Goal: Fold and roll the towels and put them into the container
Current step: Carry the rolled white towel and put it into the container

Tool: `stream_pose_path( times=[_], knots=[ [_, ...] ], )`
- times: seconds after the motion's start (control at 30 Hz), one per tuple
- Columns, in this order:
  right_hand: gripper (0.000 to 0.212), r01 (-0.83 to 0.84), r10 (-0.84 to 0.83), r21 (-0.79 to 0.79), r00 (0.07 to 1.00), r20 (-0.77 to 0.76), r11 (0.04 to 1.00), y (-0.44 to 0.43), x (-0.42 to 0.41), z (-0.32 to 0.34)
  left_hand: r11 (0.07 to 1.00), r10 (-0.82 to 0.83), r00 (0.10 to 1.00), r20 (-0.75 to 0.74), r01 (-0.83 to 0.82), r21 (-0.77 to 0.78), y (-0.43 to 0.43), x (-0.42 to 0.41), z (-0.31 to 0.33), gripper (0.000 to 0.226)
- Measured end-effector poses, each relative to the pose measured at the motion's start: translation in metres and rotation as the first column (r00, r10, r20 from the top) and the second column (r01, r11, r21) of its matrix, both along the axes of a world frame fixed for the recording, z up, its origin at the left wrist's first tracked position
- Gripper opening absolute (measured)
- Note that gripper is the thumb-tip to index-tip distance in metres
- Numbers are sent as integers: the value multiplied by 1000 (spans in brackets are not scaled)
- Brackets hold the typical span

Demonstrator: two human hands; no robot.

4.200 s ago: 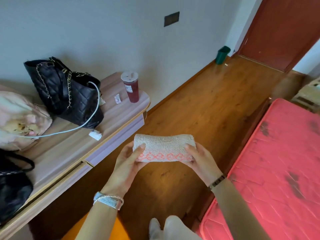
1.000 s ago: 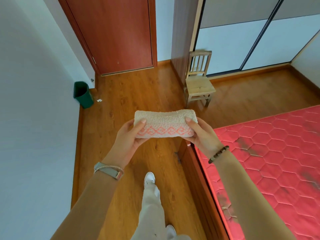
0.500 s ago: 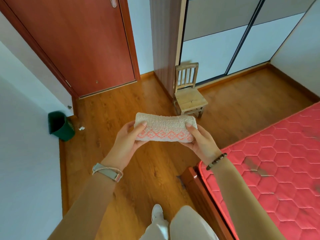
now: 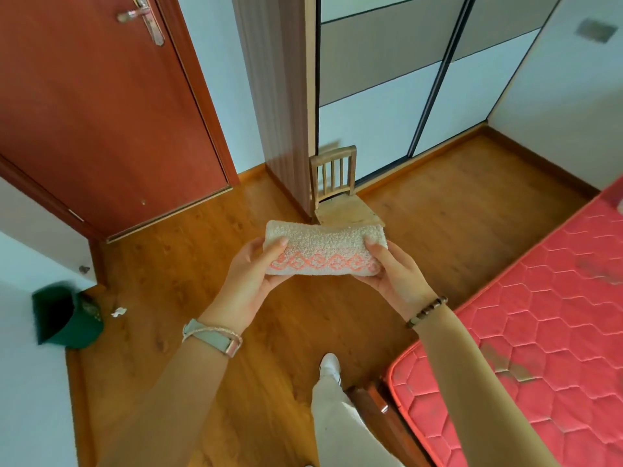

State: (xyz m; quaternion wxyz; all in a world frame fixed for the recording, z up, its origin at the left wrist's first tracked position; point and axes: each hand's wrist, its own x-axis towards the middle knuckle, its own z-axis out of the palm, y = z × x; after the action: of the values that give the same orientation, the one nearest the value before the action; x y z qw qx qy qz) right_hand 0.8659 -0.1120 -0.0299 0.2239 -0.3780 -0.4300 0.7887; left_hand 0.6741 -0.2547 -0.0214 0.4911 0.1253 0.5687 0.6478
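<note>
A rolled cream towel (image 4: pixel 324 248) with a pink woven band lies level in front of me, held at chest height over the wooden floor. My left hand (image 4: pixel 251 281) grips its left end, thumb on top and fingers underneath. My right hand (image 4: pixel 394 276) grips its right end in the same way. No container shows in this view.
A small wooden chair (image 4: pixel 337 193) stands just beyond the towel, beside a wooden partition (image 4: pixel 276 96) and sliding wardrobe doors (image 4: pixel 387 96). A red mattress (image 4: pixel 539 315) fills the right. A green bin (image 4: pixel 65 318) sits at the left wall near a red door (image 4: pixel 101 112).
I have turned and walked from the desk side toward the door and wardrobe. The chair has come closer. The towel stays held in both hands the same way.
</note>
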Motion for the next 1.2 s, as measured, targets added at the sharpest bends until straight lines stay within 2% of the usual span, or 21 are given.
stream_pose_path(
  times=[0.23, 0.43, 0.53, 0.6, 0.73, 0.87, 1.03, 1.17, 1.2],
  knots=[
    [53, 79, -80, -45, 996, -26, 996, 101, -39, 8, 998, -55, 998, -21, 55, -1, 116, -51, 12, 79],
    [54, 149, -149, -10, 989, -11, 989, 173, -48, 19, 994, -107, 994, -14, 107, 23, 205, -65, 20, 62],
    [69, 208, -208, 7, 978, 0, 978, 200, -40, 22, 985, -173, 985, 12, 173, 23, 246, -65, 18, 53],
    [70, 252, -252, 13, 968, 4, 968, 215, -32, 23, 973, -230, 973, 23, 230, 25, 272, -64, 16, 57],
    [58, 337, -337, 23, 941, 18, 941, 245, -13, 17, 946, -324, 945, 50, 323, 25, 326, -54, 11, 63],
    [60, 420, -421, 36, 906, 38, 907, 279, 1, 8, 891, -454, 888, 75, 453, 24, 383, -48, -1, 73],
    [85, 509, -511, 58, 858, 50, 859, 329, 8, 1, 839, -544, 835, 86, 544, 24, 462, -44, -7, 72],
    [89, 579, -581, 55, 813, 43, 814, 368, 8, 4, 792, -610, 787, 94, 611, 19, 523, -43, 2, 98],
    [88, 600, -602, 54, 798, 34, 798, 377, 9, 6, 776, -629, 772, 91, 630, 21, 539, -42, 4, 97]
  ],
)
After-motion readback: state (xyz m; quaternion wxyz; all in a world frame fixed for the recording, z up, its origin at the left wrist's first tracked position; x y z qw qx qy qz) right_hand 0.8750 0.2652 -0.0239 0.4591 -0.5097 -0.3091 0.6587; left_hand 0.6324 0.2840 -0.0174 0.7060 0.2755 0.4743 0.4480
